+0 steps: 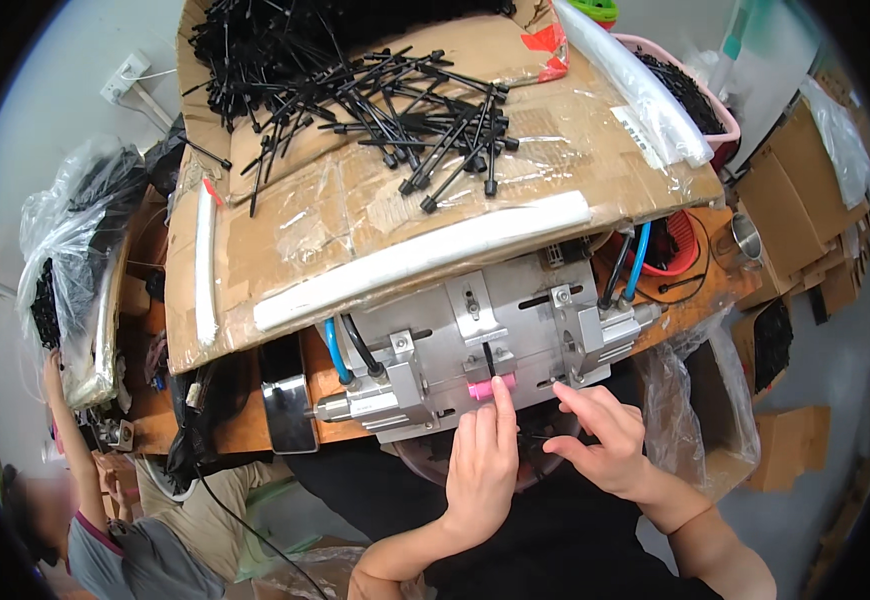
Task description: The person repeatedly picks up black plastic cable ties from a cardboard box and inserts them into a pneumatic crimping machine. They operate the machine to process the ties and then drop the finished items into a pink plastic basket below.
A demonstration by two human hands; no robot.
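Observation:
My left hand [483, 465] has its index finger stretched out, its tip on or just above a small pink block [482, 389] at the front middle of a grey metal fixture [515, 293]. The other fingers are partly curled. A thin black rod [490, 358] stands in the fixture right behind that fingertip. To the right, my right hand [605, 440] is open, thumb and index finger apart, close to the fixture's front edge. Something dark near the right thumb is too unclear to name.
Black plastic rods with knobbed ends [435, 130] lie heaped on a cardboard sheet [375, 250] above the fixture. Pneumatic cylinders [380, 400] with blue and black hoses flank it. A phone [290, 410] lies left, a red basket [677, 245] right. A co-worker [135, 545] sits at lower left.

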